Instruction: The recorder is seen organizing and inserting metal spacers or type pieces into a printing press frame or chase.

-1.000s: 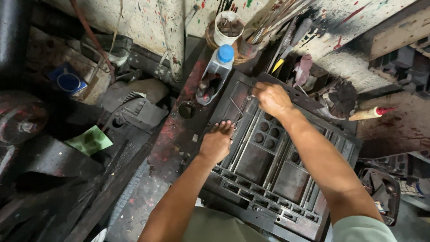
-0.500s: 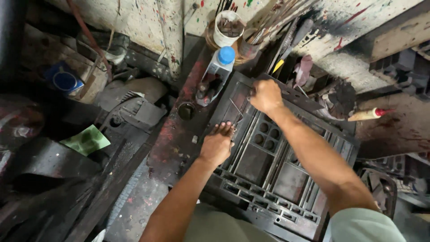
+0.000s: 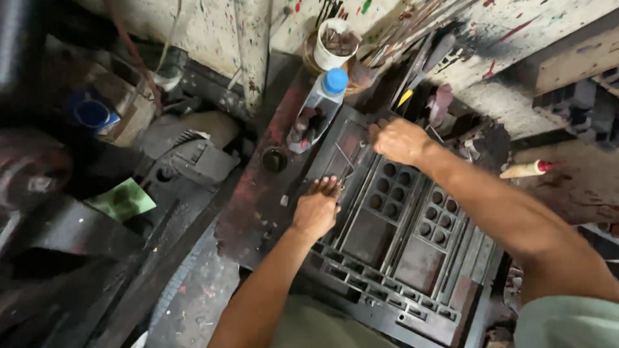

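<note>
Dark metal frame (image 3: 412, 258) under both hands, left hand (image 3: 316, 209) flat, open, right hand (image 3: 400, 138) grip closed at its top edge.

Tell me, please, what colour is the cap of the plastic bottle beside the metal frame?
Blue; the bottle cap shows clearly in the head view.

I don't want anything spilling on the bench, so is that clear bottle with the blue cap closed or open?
Closed: the blue cap sits on the neck of the clear bottle, which lies tilted beside the dark metal frame.
</note>
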